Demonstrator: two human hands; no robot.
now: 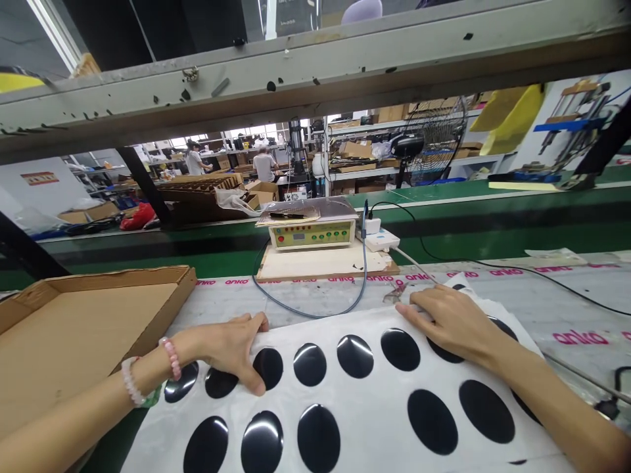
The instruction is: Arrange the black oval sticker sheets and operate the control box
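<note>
A white sheet (365,401) carrying several glossy black oval stickers (355,355) lies flat on the bench in front of me. My left hand (231,348) grips the sheet's far left edge, fingers curled over it, thumb beside a black oval. Two bead bracelets sit on that wrist. My right hand (453,322) rests palm down on the sheet's far right part, fingers spread and covering one oval.
An open shallow cardboard tray (73,328) lies at the left. Behind the sheet stands a beige control box (313,233) on a wooden board, with a cable (315,309) looping toward me and a white power strip (379,238). A green conveyor runs behind. People work far back.
</note>
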